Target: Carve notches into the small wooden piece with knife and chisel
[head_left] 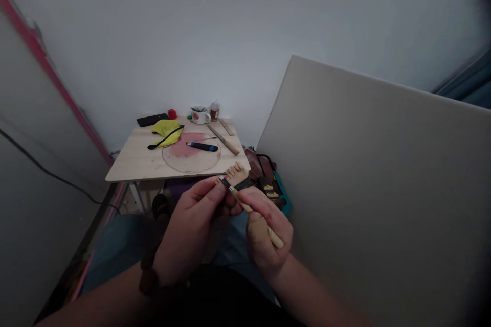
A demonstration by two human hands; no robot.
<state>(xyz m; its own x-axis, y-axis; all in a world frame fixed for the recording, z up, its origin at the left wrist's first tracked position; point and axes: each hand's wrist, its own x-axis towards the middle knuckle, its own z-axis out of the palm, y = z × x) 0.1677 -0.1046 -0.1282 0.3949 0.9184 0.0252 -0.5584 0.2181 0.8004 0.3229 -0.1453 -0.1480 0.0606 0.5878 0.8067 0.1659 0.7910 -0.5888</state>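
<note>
My right hand [264, 237] is closed round the pale wooden handle of a small tool [253, 210] whose tip meets a little wooden carving [236, 173] with finger-like notches. My left hand [192, 225] pinches that carving between thumb and fingers, close in front of me and below the table's front edge. A bandage covers part of my right thumb. A bead bracelet [148, 278] sits on my left wrist.
A small wooden table [130, 161] ahead carries a yellow cloth [166, 129], a blue-handled knife [202, 146] on a round reddish disc [192, 156], a file [223, 140], a mug [200, 115], a jar [215, 111] and a black phone [152, 120]. A large pale board [376, 173] leans at right. Bags [268, 179] lie below.
</note>
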